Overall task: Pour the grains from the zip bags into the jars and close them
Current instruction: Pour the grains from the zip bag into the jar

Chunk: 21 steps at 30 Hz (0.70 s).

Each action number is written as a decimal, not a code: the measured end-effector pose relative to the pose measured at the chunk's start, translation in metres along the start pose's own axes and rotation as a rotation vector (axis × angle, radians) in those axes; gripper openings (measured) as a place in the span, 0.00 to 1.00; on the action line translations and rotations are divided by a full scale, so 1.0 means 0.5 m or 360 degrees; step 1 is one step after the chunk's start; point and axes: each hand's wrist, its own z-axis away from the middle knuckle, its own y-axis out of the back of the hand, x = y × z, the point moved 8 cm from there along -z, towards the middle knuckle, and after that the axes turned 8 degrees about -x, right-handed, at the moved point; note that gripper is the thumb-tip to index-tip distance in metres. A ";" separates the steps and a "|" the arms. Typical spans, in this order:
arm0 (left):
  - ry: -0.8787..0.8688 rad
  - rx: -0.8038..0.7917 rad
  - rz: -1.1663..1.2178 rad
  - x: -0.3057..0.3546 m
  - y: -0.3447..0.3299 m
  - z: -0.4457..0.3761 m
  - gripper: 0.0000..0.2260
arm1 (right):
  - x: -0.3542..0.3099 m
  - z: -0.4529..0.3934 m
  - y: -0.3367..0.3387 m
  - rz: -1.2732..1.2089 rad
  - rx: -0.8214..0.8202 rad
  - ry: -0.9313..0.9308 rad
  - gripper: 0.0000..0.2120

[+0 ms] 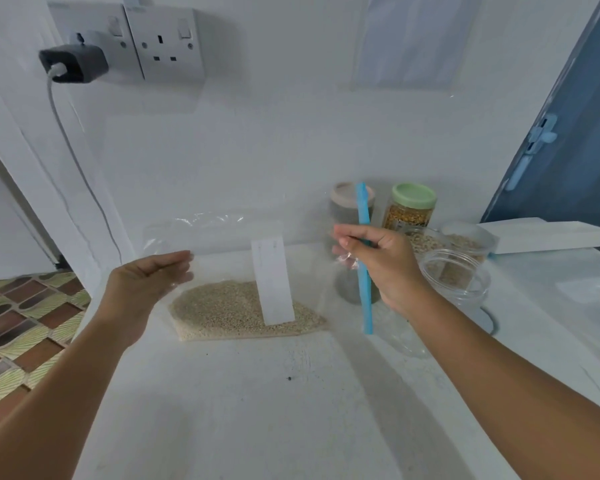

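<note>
The zip bag is standing on the white desk, and pale grains are sitting in its bottom. It looks soft, floppy and a bit slippery, so the stiff blue zip strip seems the best place to grab. The right hand is pinching that strip. The left hand is touching the bag's side with straight fingers. An open jar is waiting near the right hand. The green-lid jar is holding brown bits.

Both bare forearms are reaching forward; the left hand is hovering open, fingers straight, while the right hand is pinching with curled fingers.
</note>
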 end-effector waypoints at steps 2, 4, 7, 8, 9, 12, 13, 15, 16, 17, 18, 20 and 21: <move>0.0010 -0.0004 -0.0011 -0.004 -0.003 -0.003 0.10 | 0.003 0.001 0.002 0.0062 0.0006 0.0041 0.09; 0.0031 -0.0036 0.0008 -0.010 -0.004 -0.005 0.12 | 0.006 0.002 0.001 0.0109 -0.0017 0.0072 0.09; 0.0142 -0.0182 0.0078 -0.021 -0.007 -0.003 0.17 | 0.012 0.003 -0.006 0.0164 -0.0117 0.0068 0.10; 0.0180 -0.0242 0.0091 -0.023 -0.012 -0.002 0.18 | 0.014 0.003 -0.010 0.0191 -0.0162 0.0047 0.11; 0.0206 -0.0292 0.0097 -0.025 -0.017 0.000 0.17 | 0.017 0.004 -0.015 0.0218 -0.0204 0.0011 0.12; 0.0199 -0.0314 0.0062 -0.022 -0.026 0.003 0.14 | 0.021 0.001 -0.026 0.0264 -0.0254 -0.0056 0.13; 0.0169 -0.0279 0.0048 -0.019 -0.027 0.002 0.13 | 0.019 -0.001 -0.027 0.0265 -0.0242 -0.0048 0.13; 0.0089 -0.0182 0.0042 -0.011 -0.024 0.001 0.11 | 0.013 -0.005 -0.027 0.0195 -0.0206 -0.0033 0.14; 0.0055 -0.0131 0.0048 -0.008 -0.021 0.001 0.12 | 0.009 -0.007 -0.025 0.0144 -0.0178 -0.0032 0.14; 0.0035 -0.0083 0.0065 -0.005 -0.016 0.001 0.12 | 0.005 -0.009 -0.022 0.0099 -0.0153 -0.0031 0.13; 0.0025 -0.0040 0.0093 -0.003 -0.011 0.000 0.13 | 0.001 -0.011 -0.018 0.0072 -0.0134 -0.0029 0.13; 0.0017 0.0016 0.0143 0.003 -0.003 -0.001 0.13 | -0.007 -0.011 -0.016 0.0047 -0.0131 -0.0024 0.13; 0.0012 0.0032 0.0141 0.009 -0.001 -0.001 0.11 | -0.008 -0.012 -0.016 0.0038 -0.0136 -0.0021 0.13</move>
